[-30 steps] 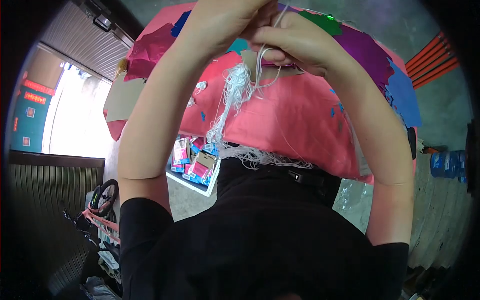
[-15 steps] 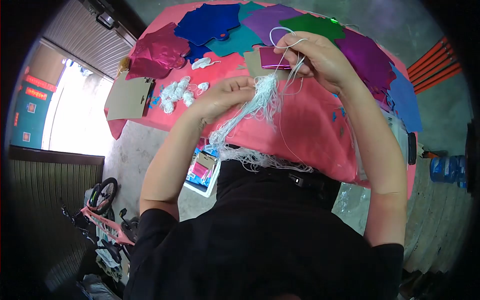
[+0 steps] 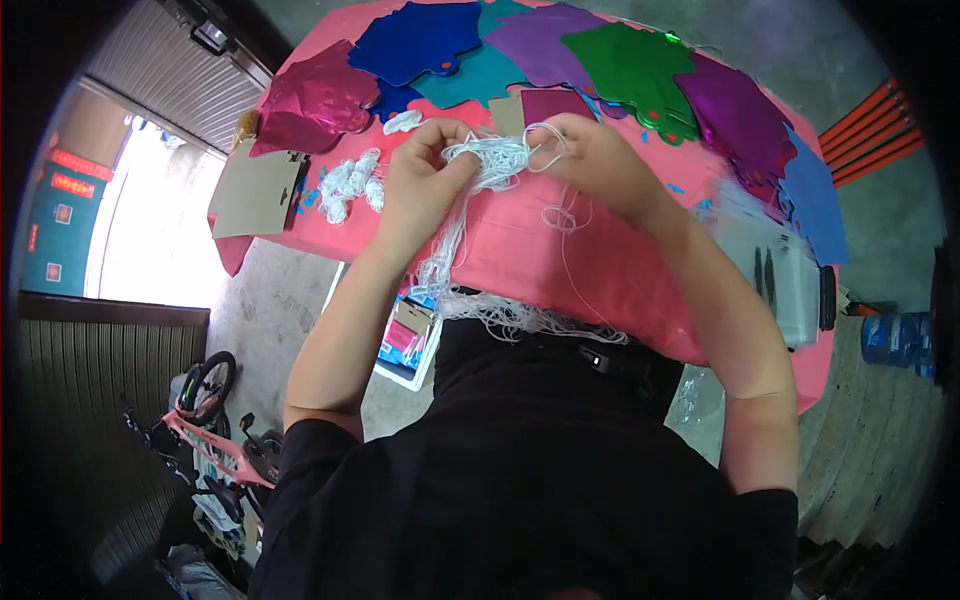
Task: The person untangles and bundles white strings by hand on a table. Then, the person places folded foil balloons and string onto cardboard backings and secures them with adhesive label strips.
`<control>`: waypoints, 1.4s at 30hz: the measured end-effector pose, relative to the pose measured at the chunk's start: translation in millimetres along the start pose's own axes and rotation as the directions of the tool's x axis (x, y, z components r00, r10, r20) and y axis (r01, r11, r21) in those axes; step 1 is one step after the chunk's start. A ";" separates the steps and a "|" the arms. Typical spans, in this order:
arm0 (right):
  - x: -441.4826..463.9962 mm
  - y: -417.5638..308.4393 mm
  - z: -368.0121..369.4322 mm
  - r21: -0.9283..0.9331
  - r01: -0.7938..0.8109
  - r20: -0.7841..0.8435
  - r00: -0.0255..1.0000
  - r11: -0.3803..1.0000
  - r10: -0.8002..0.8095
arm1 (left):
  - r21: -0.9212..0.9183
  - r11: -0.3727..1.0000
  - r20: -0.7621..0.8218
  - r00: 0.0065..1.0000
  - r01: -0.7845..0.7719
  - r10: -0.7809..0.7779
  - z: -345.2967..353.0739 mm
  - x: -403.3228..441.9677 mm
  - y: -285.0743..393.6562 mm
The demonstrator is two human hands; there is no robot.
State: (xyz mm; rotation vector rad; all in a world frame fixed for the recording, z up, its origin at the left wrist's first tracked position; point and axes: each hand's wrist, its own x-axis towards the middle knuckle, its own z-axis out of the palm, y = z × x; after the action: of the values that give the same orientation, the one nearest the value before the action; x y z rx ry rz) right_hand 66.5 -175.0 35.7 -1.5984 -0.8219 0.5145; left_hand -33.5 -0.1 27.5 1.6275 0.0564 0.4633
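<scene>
Currently a bundle of white string is held between the person's 2 hands, over the pink cloth that covers the table. The left hand has it by the near-left side, thumb and bent fingers pinching the strands. The right hand is at the bundle's other side, fingers curled in close together, with a loop of string about its fingertips; how firmly its thumb presses, I cannot tell. Below that hand hang a small loose coil and 1 thin strand that runs down toward the table's near edge. From the bundle, a long tail of string trails down past the left wrist to a tangled heap along that same edge, against the person's black clothing.

Left of the left hand lie smaller white hanks, near a tan card. Beyond both hands, coloured sheets overlap in an arc, among them a blue sheet and a green sheet. Beside the right forearm sits a clear plastic box; below the table edge, a white tray holds packets
</scene>
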 end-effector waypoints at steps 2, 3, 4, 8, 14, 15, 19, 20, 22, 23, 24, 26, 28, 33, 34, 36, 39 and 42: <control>6.6 11.5 9.8 -0.017 0.078 0.077 0.994 0.997 -0.076 | -0.077 0.997 0.022 1.000 0.004 -0.002 4.7 -2.7 4.7; 7.8 15.8 10.7 -0.024 0.117 0.115 0.987 0.993 -0.114 | -0.078 0.997 0.024 1.000 0.004 -0.002 4.4 -3.8 4.9; 7.1 13.9 9.9 -0.024 0.117 0.116 0.987 0.993 -0.114 | 0.005 1.000 0.014 1.000 -0.013 0.013 2.2 -4.8 5.4; 1.0 4.3 5.8 -0.210 0.032 0.223 0.975 0.977 0.016 | 0.292 0.953 -0.013 0.997 -0.073 0.081 -19.0 -16.6 5.6; -13.3 -1.3 5.0 -0.176 -0.155 0.329 0.921 0.972 0.207 | 0.710 0.674 -0.020 0.951 -0.203 0.307 -48.0 -45.9 6.1; -14.7 -2.5 5.7 -0.185 -0.148 0.360 0.910 0.971 0.207 | 0.714 0.673 -0.027 0.952 -0.194 0.303 -51.7 -51.0 8.6; -23.5 -7.3 8.7 -0.261 -0.077 0.361 0.917 0.962 0.171 | 0.961 0.274 -0.112 0.945 0.025 0.308 -67.0 -70.7 25.6; -26.4 -9.9 8.8 -0.258 -0.078 0.369 0.913 0.963 0.173 | 0.965 0.248 -0.163 0.936 0.086 0.310 -73.1 -74.9 28.5; -31.9 -18.5 6.8 -0.331 -0.051 0.357 0.917 0.942 0.175 | 0.959 0.197 -0.260 0.910 0.205 0.323 -85.6 -82.1 32.4; -34.7 -23.1 4.8 -0.368 -0.037 0.349 0.920 0.929 0.175 | 0.958 0.195 -0.264 0.909 0.209 0.321 -91.0 -86.0 33.2; -37.5 -27.8 1.9 -0.367 -0.036 0.355 0.918 0.930 0.176 | 0.950 0.180 -0.302 0.902 0.256 0.309 -96.5 -90.8 33.5; -43.0 -36.5 -5.4 -0.431 -0.044 0.350 0.913 0.901 0.212 | 0.925 0.147 -0.380 0.878 0.351 0.291 -110.6 -100.6 32.9; -47.6 -40.4 -10.0 -0.461 -0.043 0.351 0.909 0.886 0.227 | 0.892 0.234 -0.435 0.876 0.387 0.210 -137.4 -112.5 14.8; -50.5 -60.6 -28.9 -0.633 0.118 0.269 0.960 0.765 0.074 | 0.396 0.776 -0.613 0.770 0.490 -0.174 -201.1 -149.7 -68.1; -47.4 -72.4 -36.6 -0.742 0.091 0.250 0.957 0.665 0.148 | 0.395 0.778 -0.612 0.771 0.489 -0.174 -208.1 -157.8 -84.6; -44.2 -82.2 -55.3 -0.834 0.067 0.219 0.951 0.548 0.218 | 0.277 0.792 -0.719 0.665 0.543 -0.204 -218.6 -175.6 -114.2; -41.2 -89.2 -102.3 -0.784 0.184 0.099 0.980 0.592 -0.174 | 0.295 0.739 -0.721 0.648 0.606 -0.244 -231.4 -196.0 -150.1; -34.8 -98.2 -148.6 -0.791 0.056 -0.266 0.866 0.610 -0.424 | 0.317 0.714 -0.732 0.640 0.624 -0.235 -232.1 -210.5 -185.1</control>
State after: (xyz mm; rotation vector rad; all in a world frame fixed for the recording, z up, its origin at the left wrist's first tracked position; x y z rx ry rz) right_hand 129.5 -295.0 156.4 -2.2098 -0.9517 -0.4918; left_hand -258.6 176.5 -197.3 1.8419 1.2270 0.6314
